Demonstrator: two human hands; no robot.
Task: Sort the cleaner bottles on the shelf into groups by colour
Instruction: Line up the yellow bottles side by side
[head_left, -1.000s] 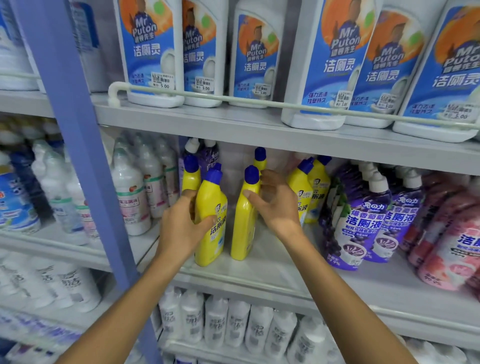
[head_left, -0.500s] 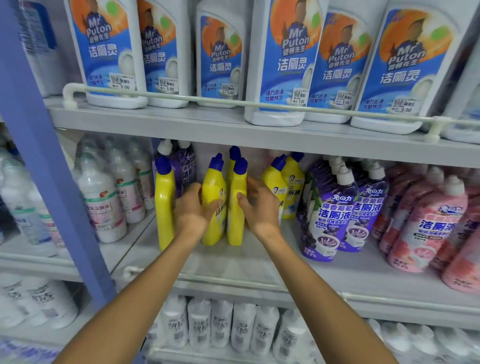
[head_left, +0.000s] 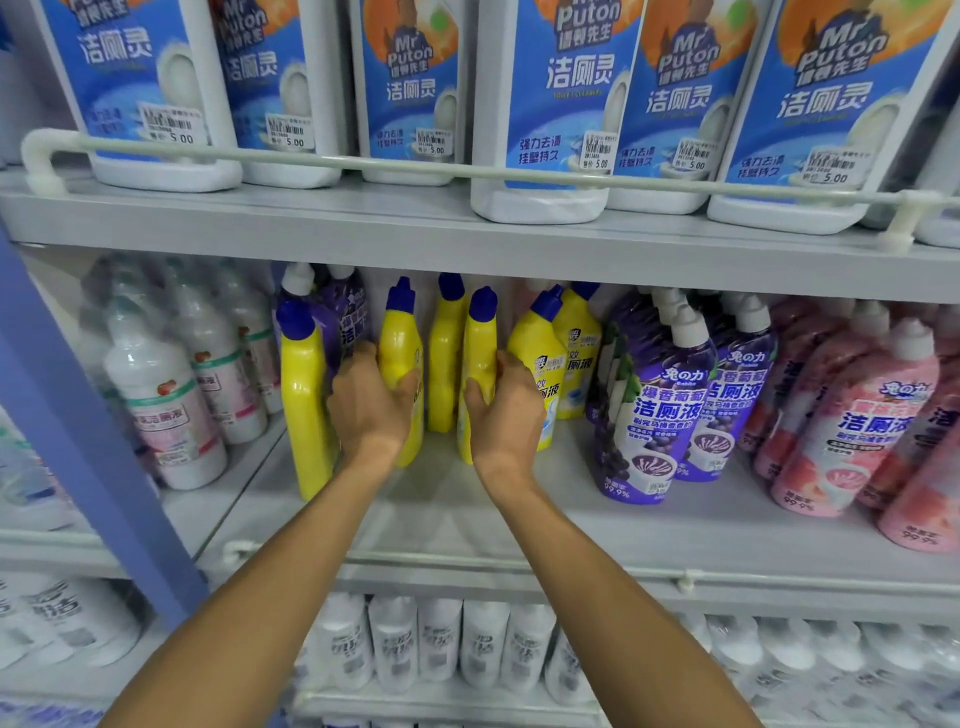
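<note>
Two bare forearms are reaching in over the front edge of the middle shelf (head_left: 467, 525). The left hand (head_left: 371, 405) is closing its grip round the lower body of a yellow bottle (head_left: 400, 348), with the thumb lying across the near face and the fingers hidden behind. The right hand (head_left: 506, 410) is closing its grip the same way round a second yellow bottle (head_left: 480, 353). Both bottles are standing upright, long axis vertical, with their blue caps pointing up at the shelf above. They are standing slightly apart, and a third yellow bottle (head_left: 444, 364) is standing upright farther back in the gap between them.

A fourth yellow bottle (head_left: 304, 410) is standing near the front, just left of the left hand. Two more yellow bottles (head_left: 540, 353) are standing just right of the right hand. Purple bottles (head_left: 660, 410) and pink bottles (head_left: 852, 421) are filling the shelf farther right. A few purple bottles with white caps (head_left: 348, 317) are sitting at the back left. White bottles (head_left: 166, 400) are standing left of the blue post (head_left: 78, 415). Large white jugs (head_left: 550, 109) are lining the upper shelf behind a rail (head_left: 363, 163).
</note>
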